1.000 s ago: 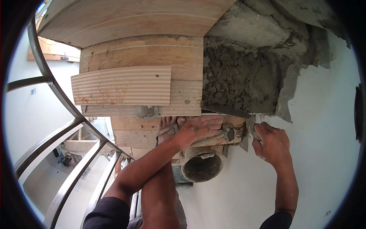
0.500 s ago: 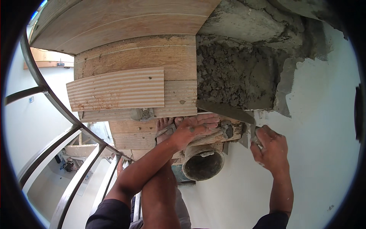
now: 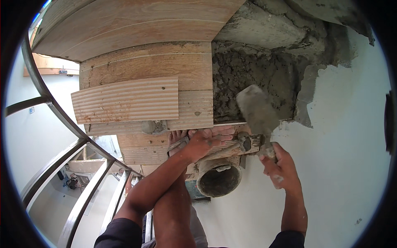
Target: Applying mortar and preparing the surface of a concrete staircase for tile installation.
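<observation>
My right hand (image 3: 280, 167) grips the handle of a trowel (image 3: 258, 108). Its mortar-smeared blade reaches over the grey wet mortar bed (image 3: 235, 78), with the broad face turned to view; whether it touches the mortar I cannot tell. My left hand (image 3: 206, 144) holds nothing, its fingers stretched out along the front edge of that step, below the mortar. Just right of its fingertips, a mortar-crusted tool (image 3: 245, 142) with a long handle, like a hammer, lies on the lower tiled step.
A loose ribbed tile (image 3: 126, 101) lies on wood-look tiled steps (image 3: 144, 60). A mortar-stained bucket (image 3: 219, 182) stands below my left hand, near my sandalled foot (image 3: 178, 140). Metal railing (image 3: 68, 120) runs down the left side; a white wall (image 3: 339, 165) borders the right.
My right hand has moved left and slightly down. The trowel blade has swung from lying along the step's front edge to pointing up over the mortar. My left hand stays nearly in place.
</observation>
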`<state>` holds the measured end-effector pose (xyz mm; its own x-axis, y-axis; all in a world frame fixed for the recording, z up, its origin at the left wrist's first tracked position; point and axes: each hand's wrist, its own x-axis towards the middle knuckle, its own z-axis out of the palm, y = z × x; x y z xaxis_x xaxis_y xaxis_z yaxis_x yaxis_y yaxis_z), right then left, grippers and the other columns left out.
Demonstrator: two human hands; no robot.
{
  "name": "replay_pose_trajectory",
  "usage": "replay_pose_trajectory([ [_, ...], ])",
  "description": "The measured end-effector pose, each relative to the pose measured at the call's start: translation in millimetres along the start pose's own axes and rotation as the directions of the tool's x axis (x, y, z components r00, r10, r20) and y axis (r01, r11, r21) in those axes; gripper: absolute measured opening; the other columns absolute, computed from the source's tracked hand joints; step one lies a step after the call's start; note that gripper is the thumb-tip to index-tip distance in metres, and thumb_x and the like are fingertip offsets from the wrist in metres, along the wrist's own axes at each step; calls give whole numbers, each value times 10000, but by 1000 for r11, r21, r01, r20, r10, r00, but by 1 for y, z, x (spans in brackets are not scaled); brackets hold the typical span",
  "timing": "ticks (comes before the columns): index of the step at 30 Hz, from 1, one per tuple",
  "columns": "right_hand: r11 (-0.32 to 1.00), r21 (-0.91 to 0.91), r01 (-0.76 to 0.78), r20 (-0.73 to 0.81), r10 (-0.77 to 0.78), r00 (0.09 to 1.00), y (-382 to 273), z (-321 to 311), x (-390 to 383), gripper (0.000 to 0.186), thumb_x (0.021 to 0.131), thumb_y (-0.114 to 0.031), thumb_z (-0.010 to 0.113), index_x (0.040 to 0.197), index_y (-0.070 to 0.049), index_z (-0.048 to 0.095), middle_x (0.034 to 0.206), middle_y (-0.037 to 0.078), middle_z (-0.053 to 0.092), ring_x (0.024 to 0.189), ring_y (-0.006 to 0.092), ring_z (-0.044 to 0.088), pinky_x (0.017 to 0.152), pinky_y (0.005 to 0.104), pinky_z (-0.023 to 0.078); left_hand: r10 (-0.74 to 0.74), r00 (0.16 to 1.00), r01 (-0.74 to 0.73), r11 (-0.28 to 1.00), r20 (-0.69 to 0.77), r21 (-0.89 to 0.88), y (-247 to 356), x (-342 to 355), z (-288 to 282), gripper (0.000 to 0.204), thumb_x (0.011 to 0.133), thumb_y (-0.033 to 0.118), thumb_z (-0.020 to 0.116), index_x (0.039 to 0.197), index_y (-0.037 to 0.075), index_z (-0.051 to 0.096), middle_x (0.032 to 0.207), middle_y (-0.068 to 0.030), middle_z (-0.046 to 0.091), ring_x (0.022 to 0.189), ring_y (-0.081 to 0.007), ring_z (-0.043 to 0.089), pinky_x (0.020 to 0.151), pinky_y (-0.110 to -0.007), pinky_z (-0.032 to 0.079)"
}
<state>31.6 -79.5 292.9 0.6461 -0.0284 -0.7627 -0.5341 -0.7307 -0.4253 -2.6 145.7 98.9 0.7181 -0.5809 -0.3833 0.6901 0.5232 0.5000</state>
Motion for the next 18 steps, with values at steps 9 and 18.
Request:
replay_pose_trajectory([
  [9,837,486,-251,98,233,968,-14,18,2,391,1028,-387,488,1068,-12,594,649,63,554,462,161,526,449,306,464,15,999,-13,997,31,-81,-4,2,-3,535,962,-5,556,1485,0,442,1495,-165,502,1359,-301,507,1098,-390,427],
  [18,860,410,-305,264,208,942,-12,26,-3,449,1029,-480,516,1014,-35,569,647,70,556,470,169,540,449,314,472,34,999,-32,998,30,-50,-8,1,-6,567,922,-18,517,1474,-72,398,1480,-190,500,1362,-302,504,1120,-393,416],
])
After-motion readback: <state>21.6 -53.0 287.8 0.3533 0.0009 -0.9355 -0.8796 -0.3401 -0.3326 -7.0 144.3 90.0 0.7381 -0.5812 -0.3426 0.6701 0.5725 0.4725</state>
